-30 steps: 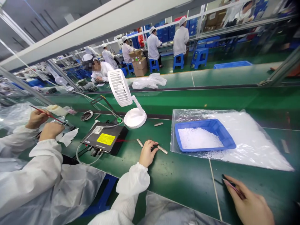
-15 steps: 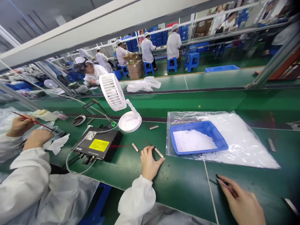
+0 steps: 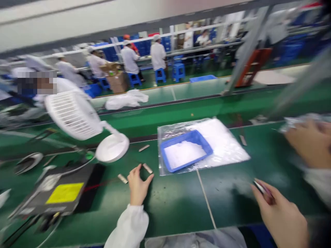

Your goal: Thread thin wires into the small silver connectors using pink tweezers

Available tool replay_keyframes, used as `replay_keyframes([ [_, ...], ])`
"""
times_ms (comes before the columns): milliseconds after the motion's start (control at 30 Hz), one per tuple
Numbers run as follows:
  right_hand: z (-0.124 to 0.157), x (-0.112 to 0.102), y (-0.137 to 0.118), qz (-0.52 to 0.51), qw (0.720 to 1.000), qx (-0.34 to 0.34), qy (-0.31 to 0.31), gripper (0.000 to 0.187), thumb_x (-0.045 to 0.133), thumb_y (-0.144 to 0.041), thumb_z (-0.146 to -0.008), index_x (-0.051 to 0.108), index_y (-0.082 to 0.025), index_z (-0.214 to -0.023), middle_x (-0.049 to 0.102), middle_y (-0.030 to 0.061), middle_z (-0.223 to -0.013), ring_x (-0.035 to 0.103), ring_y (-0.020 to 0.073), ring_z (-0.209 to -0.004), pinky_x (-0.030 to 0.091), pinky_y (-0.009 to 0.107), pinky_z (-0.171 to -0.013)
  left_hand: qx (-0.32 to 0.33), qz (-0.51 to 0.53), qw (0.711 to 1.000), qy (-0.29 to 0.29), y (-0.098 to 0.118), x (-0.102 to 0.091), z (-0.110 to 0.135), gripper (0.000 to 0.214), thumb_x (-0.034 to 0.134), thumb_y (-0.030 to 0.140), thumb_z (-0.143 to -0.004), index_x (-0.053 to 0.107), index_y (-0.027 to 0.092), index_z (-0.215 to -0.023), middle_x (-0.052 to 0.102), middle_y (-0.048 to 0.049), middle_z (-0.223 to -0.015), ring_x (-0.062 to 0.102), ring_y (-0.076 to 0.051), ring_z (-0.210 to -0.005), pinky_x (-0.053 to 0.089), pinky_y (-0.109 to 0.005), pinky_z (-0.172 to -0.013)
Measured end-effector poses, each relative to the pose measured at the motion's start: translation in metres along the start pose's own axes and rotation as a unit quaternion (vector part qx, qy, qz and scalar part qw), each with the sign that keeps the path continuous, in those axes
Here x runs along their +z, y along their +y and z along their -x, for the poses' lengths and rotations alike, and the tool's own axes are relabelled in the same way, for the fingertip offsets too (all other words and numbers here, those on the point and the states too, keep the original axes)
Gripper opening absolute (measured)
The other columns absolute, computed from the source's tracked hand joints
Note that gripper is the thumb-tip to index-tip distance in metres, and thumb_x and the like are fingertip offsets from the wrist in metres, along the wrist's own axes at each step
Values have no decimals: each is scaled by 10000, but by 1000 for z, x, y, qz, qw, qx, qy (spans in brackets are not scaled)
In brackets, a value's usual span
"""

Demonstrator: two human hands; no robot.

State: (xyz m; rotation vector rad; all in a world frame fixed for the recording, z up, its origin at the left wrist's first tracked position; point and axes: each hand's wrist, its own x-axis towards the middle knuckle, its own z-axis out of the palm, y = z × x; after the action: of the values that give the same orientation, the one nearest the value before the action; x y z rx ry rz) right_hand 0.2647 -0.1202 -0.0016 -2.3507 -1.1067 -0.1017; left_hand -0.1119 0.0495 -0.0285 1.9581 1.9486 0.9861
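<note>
As a co-worker's hand [image 3: 310, 144] comes into view at three o'clock, the left hand [image 3: 137, 184] stays spread beside a small strip [image 3: 147, 168] at its one o'clock, touch unclear, so the strip seems loose, while the right hand [image 3: 281, 210] pinches a slim tool [image 3: 261, 187].

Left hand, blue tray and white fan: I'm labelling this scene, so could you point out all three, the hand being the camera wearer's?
Left hand [image 3: 138, 187]: head view, back of the hand.
Blue tray [image 3: 198, 137]: head view, bare inner wall.
White fan [image 3: 82, 117]: head view, fan head.
</note>
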Motion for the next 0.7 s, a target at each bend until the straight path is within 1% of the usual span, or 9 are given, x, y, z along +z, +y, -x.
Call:
replay_keyframes([
  [67, -9, -17, 6, 28, 998, 54, -3, 560, 431, -636, -779, 642, -212, -1077, 559, 17, -576, 468, 187, -466, 289, 292, -463, 3, -29, 999, 16, -3, 3, 6, 677, 585, 546, -690, 533, 84, -1182, 543, -157, -1082, 512, -337, -1037, 388, -506, -946],
  [133, -10, -27, 10, 19, 998, 62, 22, 573, 415, -646, -795, 643, -190, -1056, 516, -1, -541, 486, 177, -485, 312, 287, -481, 5, -61, 998, 3, -4, 3, 13, 694, 520, 585, -723, 511, 94, -1213, 544, -158, -1100, 508, -334, -1053, 348, -510, -984],
  [200, -1, -31, 12, 15, 996, 47, 76, 550, 425, -631, -815, 652, -173, -1017, 511, 2, -550, 485, 165, -516, 352, 288, -525, 11, -80, 997, -6, 0, 1, 20, 701, 458, 607, -752, 482, 112, -1247, 533, -161, -1115, 496, -338, -1075, 332, -515, -984],
  [300, 21, -32, 10, -18, 984, 17, 178, 407, 538, -535, -814, 648, -171, -959, 547, 17, -629, 488, 147, -581, 403, 286, -598, 26, -85, 996, -23, 11, -7, 30, 710, 377, 613, -782, 476, 88, -1251, 517, -186, -1126, 495, -345, -1080, 319, -515, -989],
  [367, 35, -34, 11, -67, 966, 30, 247, 336, 630, -466, -774, 620, -166, -924, 542, 12, -659, 480, 130, -578, 410, 276, -588, 24, -93, 994, -42, 18, -11, 34, 724, 357, 619, -786, 478, 76, -1250, 522, -197, -1125, 506, -353, -1064, 324, -521, -980],
  [433, 45, -35, 15, -133, 945, 74, 288, 324, 681, -433, -732, 572, -163, -874, 510, -7, -634, 456, 112, -535, 386, 258, -525, 19, -101, 993, -60, 22, -14, 36, 730, 352, 627, -783, 480, 80, -1250, 533, -200, -1121, 516, -362, -1051, 338, -527, -959],
  [533, 54, -30, 29, -214, 916, 145, 308, 354, 706, -419, -699, 497, -172, -843, 465, -37, -600, 427, 97, -508, 343, 239, -486, 21, -109, 991, -74, 22, -14, 40, 712, 340, 630, -783, 503, 91, -1220, 553, -197, -1101, 529, -373, -1039, 370, -523, -914],
  [633, 62, -15, 49, -245, 904, 198, 289, 434, 707, -447, -680, 460, -174, -910, 440, -53, -632, 418, 94, -541, 354, 247, -539, 48, -123, 988, -86, 17, -12, 44, 644, 341, 594, -809, 515, 117, -1207, 556, -188, -1112, 526, -369, -1060, 379, -513, -903],
  [700, 67, -3, 61, -264, 898, 230, 268, 446, 645, -504, -721, 450, -172, -945, 463, -28, -709, 453, 109, -611, 384, 265, -602, 73, -129, 986, -80, 11, -11, 46, 605, 347, 575, -820, 519, 138, -1201, 556, -177, -1116, 519, -362, -1082, 377, -509, -914],
])
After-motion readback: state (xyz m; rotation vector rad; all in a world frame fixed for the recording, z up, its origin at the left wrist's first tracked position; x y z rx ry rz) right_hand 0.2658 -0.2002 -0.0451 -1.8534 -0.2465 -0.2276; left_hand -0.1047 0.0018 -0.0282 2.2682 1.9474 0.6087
